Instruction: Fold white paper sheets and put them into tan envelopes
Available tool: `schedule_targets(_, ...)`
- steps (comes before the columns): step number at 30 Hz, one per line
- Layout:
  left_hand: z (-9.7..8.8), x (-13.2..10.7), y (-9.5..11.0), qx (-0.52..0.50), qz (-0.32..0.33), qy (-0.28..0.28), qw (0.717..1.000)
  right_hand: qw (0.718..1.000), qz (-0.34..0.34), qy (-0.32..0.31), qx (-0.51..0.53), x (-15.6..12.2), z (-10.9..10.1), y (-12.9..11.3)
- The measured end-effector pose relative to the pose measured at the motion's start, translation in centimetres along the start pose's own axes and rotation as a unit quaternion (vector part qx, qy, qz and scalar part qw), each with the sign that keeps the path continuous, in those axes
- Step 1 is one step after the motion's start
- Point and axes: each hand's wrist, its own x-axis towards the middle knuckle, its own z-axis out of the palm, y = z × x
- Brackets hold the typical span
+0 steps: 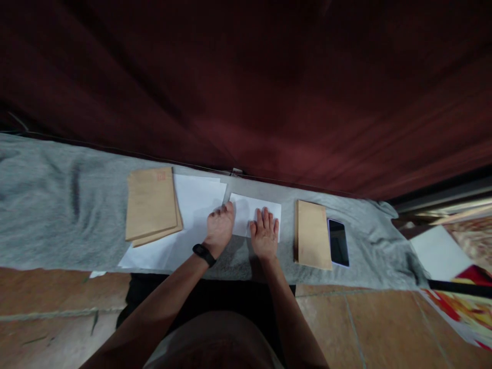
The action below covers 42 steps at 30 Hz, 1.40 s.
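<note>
A folded white sheet of paper (pixel 257 211) lies on a grey cloth (pixel 57 205) in front of me. My right hand (pixel 265 233) rests flat on it, fingers stretched out and spread. My left hand (pixel 220 225), with a black band at the wrist, presses the sheet's left edge with curled fingers. To the left lies a stack of white paper (pixel 192 205), partly covered by brown envelopes (pixel 151 205).
Another pile of brown envelopes (pixel 312 234) lies right of my hands, with a dark phone (pixel 339 242) beside it. A dark red curtain (pixel 269 77) hangs behind the cloth. Tiled floor (pixel 365 323) is near me, with white and colourful papers (pixel 453 277) at the right.
</note>
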Motion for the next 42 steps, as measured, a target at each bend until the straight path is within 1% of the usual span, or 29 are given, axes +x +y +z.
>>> schedule_targets(2,0.0,0.0,0.1,0.006,0.011,0.026,1.000,1.000,0.002,0.001,0.001,0.0,-0.1,-0.1)
schedule_targets(4,0.2,0.0,0.4,-0.003,0.047,0.044,0.998,1.000,0.004,0.000,0.004,0.1,-0.3,-0.2)
schedule_targets(8,1.7,0.0,1.8,-0.077,0.149,0.061,0.984,1.000,0.004,-0.014,0.006,0.1,-0.6,-0.3)
schedule_targets(10,2.5,0.1,2.7,-0.118,0.171,0.055,0.977,1.000,0.004,-0.022,0.008,0.1,-0.6,-0.3)
schedule_targets(13,3.5,0.2,3.6,-0.142,0.171,0.035,0.974,1.000,0.006,-0.026,0.009,0.1,-0.7,-0.2)
schedule_targets(17,4.0,0.2,3.3,-0.139,0.172,0.038,0.975,1.000,0.001,-0.024,0.007,0.1,-0.7,-0.2)
schedule_targets(21,4.2,-0.1,2.7,-0.127,0.171,0.046,0.976,1.000,0.003,-0.028,0.007,0.1,-0.9,-0.1)
schedule_targets(24,4.1,-0.3,2.6,-0.118,0.162,0.045,0.979,0.999,0.018,-0.034,0.024,0.2,-1.0,0.0)
schedule_targets(29,3.7,-0.3,2.7,-0.118,0.163,0.028,0.979,0.995,0.055,-0.033,0.071,1.7,-1.1,-0.2)
schedule_targets(30,3.7,-0.3,2.6,-0.120,0.166,0.021,0.979,0.995,0.049,-0.035,0.081,2.2,-1.1,-0.4)
schedule_targets(32,3.7,-0.3,2.6,-0.127,0.171,0.014,0.977,0.994,0.015,-0.046,0.095,3.1,-1.0,-0.8)
schedule_targets(35,3.9,-0.2,2.5,-0.137,0.174,0.015,0.975,0.994,-0.022,-0.055,0.091,3.8,-0.7,-1.3)
schedule_targets(38,4.1,-0.2,2.5,-0.124,0.176,0.015,0.977,0.996,-0.018,-0.050,0.075,4.0,-0.4,-1.1)
schedule_targets(42,4.0,-0.2,2.6,-0.105,0.170,0.009,0.980,0.998,-0.011,-0.049,0.043,3.8,-0.3,-0.3)
